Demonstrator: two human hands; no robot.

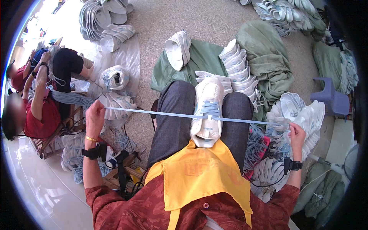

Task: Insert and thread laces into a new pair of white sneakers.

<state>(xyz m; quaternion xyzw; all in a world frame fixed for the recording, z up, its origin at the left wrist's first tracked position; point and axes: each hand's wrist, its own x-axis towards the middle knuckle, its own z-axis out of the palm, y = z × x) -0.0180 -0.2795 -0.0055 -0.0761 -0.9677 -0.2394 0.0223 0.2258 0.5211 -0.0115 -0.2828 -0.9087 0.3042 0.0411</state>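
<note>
A white sneaker [207,111] with light blue lacing stands between my knees, toe pointing away from me. A light blue shoelace [153,112] runs through its eyelets and stretches taut out to both sides. My left hand [94,116] is raised at the left and pinches one end of the lace. My right hand [297,135] grips the other end at the right, close to a stack of white shoes [303,115]. A yellow apron [199,174] covers my lap below the shoe.
Rows and piles of white sneakers [239,67] lie ahead on green cloth [268,57]. Loose blue laces [256,147] sit by my right knee. Two people sit at the left, one in a red top [42,111]. A grey plastic stool [332,97] stands at right.
</note>
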